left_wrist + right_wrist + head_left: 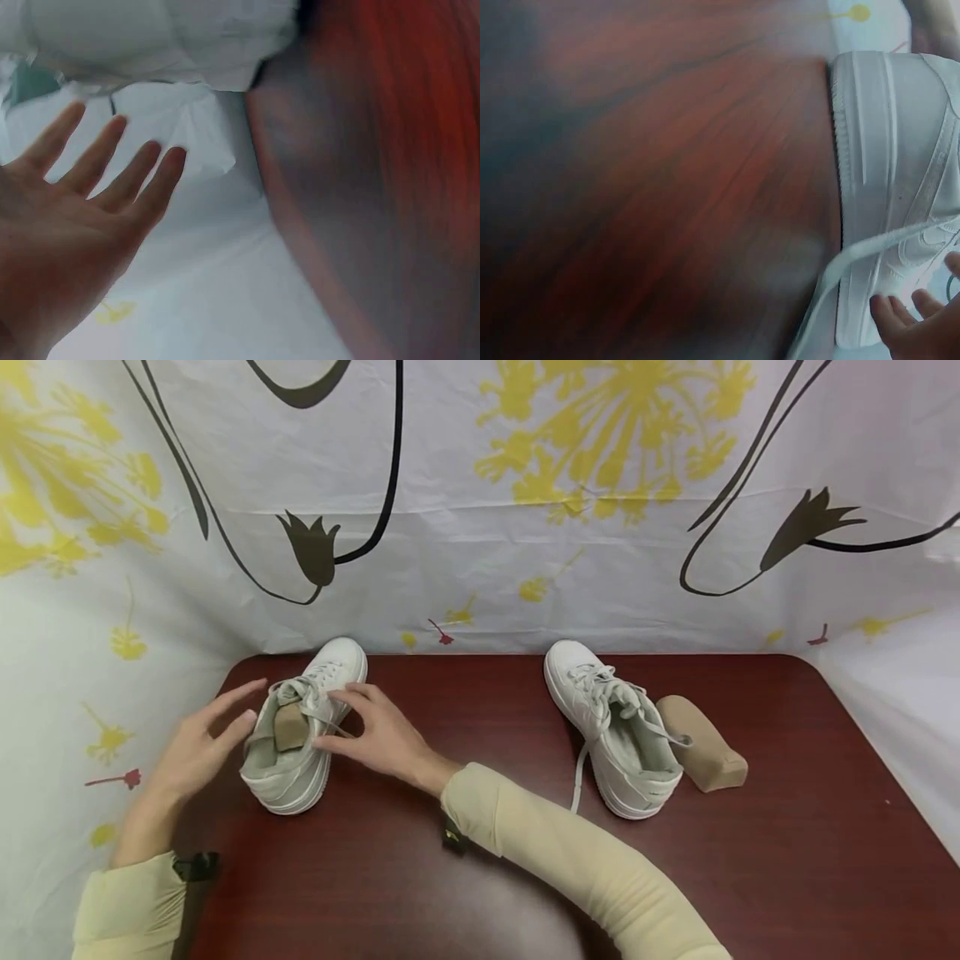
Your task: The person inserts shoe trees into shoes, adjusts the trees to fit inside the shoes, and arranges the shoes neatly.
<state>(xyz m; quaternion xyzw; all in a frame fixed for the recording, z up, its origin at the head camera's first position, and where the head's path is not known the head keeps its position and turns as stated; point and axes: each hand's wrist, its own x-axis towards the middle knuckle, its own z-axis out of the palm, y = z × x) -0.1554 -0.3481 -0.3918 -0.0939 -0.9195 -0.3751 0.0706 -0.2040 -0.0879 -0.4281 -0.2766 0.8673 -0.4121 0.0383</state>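
A white lace-up sneaker (341, 664) stands on the left of the table, its toe toward the back. Inside its opening shows part of a brown shoe insert (291, 727). My left hand (193, 752) is just left of that opening, fingers spread and nothing in them. On the other side my right hand (386, 735) has thumb and fingers apart, close to the sneaker's side and a loose lace (862, 246). The left wrist view has the left hand (82, 202) with its palm and straight fingers below the sneaker's pale side (172, 41).
A second white sneaker (573, 681) stands right of centre, one lace trailing onto the table. Touching its right side in the head view lies another brown insert (701, 743). Behind the dark red table (450, 710) hangs a white patterned cloth (450, 468).
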